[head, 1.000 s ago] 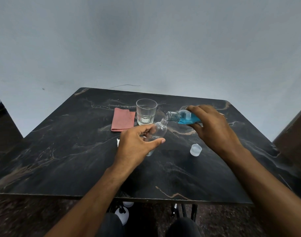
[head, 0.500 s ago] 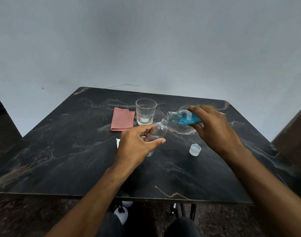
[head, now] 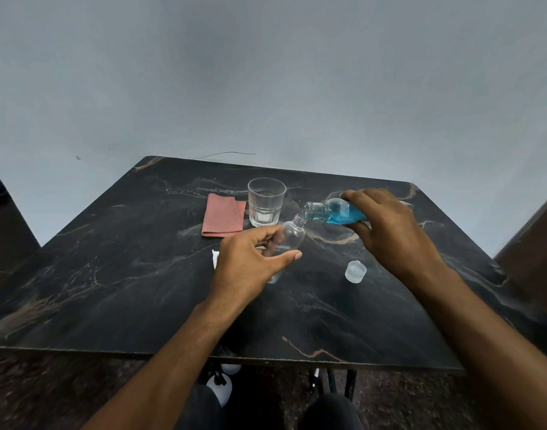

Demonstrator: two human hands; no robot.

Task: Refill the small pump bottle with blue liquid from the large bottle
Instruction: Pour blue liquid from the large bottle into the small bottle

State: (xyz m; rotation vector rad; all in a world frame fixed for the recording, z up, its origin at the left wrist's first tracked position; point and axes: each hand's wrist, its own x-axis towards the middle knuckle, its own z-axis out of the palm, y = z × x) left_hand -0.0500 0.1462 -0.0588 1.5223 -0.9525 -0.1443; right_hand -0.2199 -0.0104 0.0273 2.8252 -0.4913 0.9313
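Observation:
My left hand (head: 250,262) grips the small clear bottle (head: 292,237), which leans to the right with its open neck up; it looks empty. My right hand (head: 390,231) holds the large bottle (head: 334,211) tipped almost flat, its open mouth just above and to the right of the small bottle's neck. Blue liquid lies along the lower side of the large bottle, short of the mouth. No stream shows between the two necks. A white piece (head: 215,259), perhaps the pump, peeks out left of my left hand.
A clear drinking glass (head: 266,201) stands behind the small bottle, with a folded pink cloth (head: 224,218) to its left. A translucent cap (head: 355,271) lies on the black marble table (head: 110,274) below my right hand. A wall rises behind the table.
Both hands and bottles stay almost still. The large bottle's mouth sits slightly closer to the small bottle's neck.

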